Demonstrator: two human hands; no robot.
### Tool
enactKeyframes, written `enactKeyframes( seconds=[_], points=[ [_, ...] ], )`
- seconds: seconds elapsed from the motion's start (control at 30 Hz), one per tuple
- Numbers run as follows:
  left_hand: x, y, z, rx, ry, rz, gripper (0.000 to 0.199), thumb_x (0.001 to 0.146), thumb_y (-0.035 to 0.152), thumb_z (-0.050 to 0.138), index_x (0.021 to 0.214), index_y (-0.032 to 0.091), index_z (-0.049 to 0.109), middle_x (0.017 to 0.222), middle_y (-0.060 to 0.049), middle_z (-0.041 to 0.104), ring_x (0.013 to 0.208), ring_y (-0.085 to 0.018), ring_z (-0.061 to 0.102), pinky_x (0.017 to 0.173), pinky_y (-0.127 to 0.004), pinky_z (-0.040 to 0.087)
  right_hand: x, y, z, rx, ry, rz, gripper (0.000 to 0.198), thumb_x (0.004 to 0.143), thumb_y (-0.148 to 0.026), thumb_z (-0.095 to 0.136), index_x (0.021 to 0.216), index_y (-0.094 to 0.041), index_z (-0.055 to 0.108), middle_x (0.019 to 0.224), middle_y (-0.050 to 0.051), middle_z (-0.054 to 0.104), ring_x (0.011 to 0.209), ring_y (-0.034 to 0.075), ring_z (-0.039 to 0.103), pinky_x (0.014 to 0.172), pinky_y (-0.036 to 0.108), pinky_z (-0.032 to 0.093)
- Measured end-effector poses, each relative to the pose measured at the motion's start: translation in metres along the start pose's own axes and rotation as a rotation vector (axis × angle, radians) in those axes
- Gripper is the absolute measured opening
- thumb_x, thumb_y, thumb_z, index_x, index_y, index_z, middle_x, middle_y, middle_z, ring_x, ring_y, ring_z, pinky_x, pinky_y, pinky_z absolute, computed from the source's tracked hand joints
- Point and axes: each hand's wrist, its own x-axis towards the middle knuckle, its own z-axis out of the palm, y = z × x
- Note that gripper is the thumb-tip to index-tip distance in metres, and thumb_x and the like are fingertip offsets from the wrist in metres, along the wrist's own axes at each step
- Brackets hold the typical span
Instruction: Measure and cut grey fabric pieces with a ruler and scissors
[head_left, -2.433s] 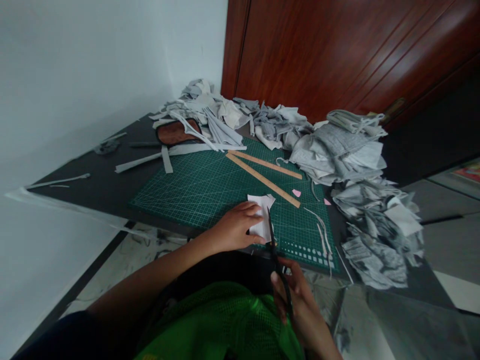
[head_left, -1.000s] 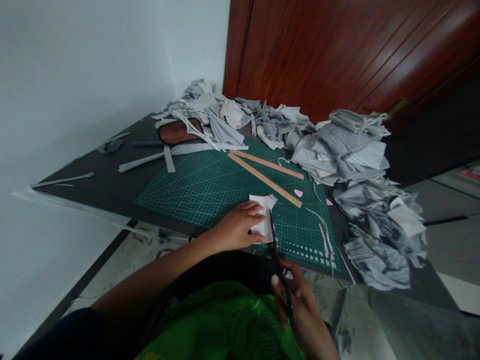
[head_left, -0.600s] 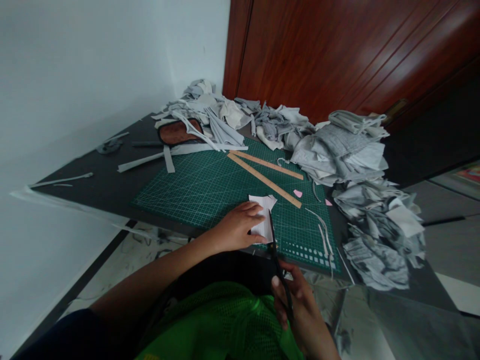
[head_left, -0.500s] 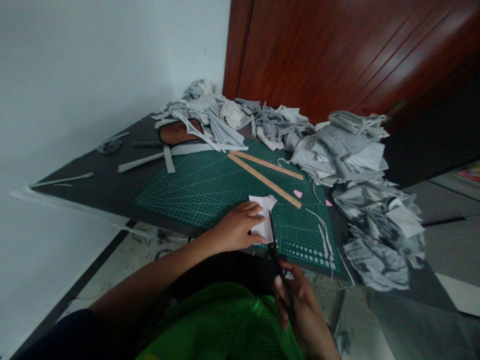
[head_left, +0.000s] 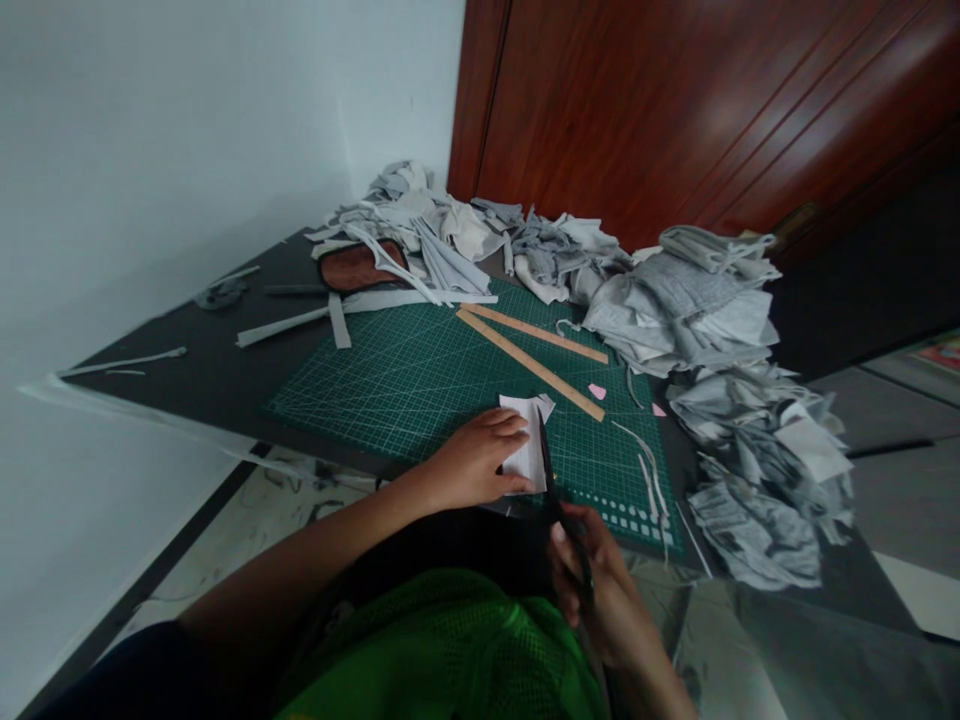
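My left hand (head_left: 484, 458) lies flat with its fingers spread, pressing on a small white piece (head_left: 527, 458) with faint lines, paper or fabric. That piece rests on a green cutting mat (head_left: 390, 370) near the table's front edge. My right hand (head_left: 600, 570) is wrapped round the handles of black scissors (head_left: 555, 500). Their blades point away from me and lie along the right side of the white piece, near its angled top corner. Just beyond, two wooden rulers (head_left: 536, 365) lie at an angle to each other on the mat.
Heaps of grey and white fabric scraps (head_left: 675, 295) line the table's back and right side. A brown pad with a black rim (head_left: 360, 268) lies at the back left beside loose fabric strips (head_left: 292, 322). Small pink pieces (head_left: 597, 391) and thin trimmings (head_left: 651, 470) are at the right.
My right hand and the scissors have moved slightly forward, and the blades look closer together. The left hand stays on the white piece.
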Motion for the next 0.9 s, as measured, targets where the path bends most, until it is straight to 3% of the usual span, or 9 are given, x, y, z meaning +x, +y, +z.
enactKeyframes(
  seconds=[0.7, 0.9],
  points=[
    [-0.002, -0.003, 0.003, -0.047, 0.024, 0.009, 0.039, 0.087, 0.048, 0.080, 0.108, 0.018, 0.070, 0.123, -0.011, 0.067, 0.124, -0.030, 0.059, 0.111, -0.047, 0.048, 0.003, 0.013, 0.001, -0.068, -0.007, -0.062, 0.053, 0.088, -0.063, 0.075, 0.118, -0.026, 0.052, 0.060, -0.013, 0.047, 0.038, 0.004, 0.035, 0.033, 0.014, 0.027],
    [-0.002, -0.003, 0.003, -0.039, 0.024, 0.007, 0.042, 0.086, 0.049, 0.081, 0.110, 0.017, 0.070, 0.126, -0.011, 0.066, 0.127, -0.030, 0.058, 0.113, -0.047, 0.047, 0.002, 0.012, 0.002, -0.032, 0.005, -0.051, 0.053, 0.085, -0.062, 0.078, 0.116, -0.026, 0.054, 0.062, -0.012, 0.049, 0.038, 0.005, 0.037, 0.033, 0.015, 0.028]
  ],
)
